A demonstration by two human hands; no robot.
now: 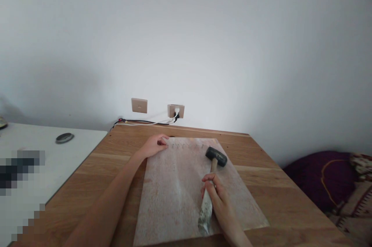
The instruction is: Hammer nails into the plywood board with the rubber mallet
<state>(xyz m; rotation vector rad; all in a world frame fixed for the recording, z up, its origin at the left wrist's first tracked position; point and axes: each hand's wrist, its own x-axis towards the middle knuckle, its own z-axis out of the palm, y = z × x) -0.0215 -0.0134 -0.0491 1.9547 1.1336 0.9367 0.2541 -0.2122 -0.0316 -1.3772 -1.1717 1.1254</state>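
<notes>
A mallet (216, 156) with a black head and a worn, whitish wooden handle is in my right hand (218, 194). My fingers wrap round the handle, and the head is over the right part of a pale, scuffed board (174, 196). Near the board's far left corner is my left hand (154, 146), its thumb and fingers curled together at the surface. What those fingertips pinch, if anything, is too small to make out. Along the board's far edge runs a row of several small nails (183, 146), just right of my left fingertips.
The board lies on a wooden table (279, 196) against a white wall. Cables (145, 122) run along the table's back edge to a wall socket (176, 111). At left, a white surface (84, 138) bears a round grey object (64, 137). Purple fabric (325, 177) is at right.
</notes>
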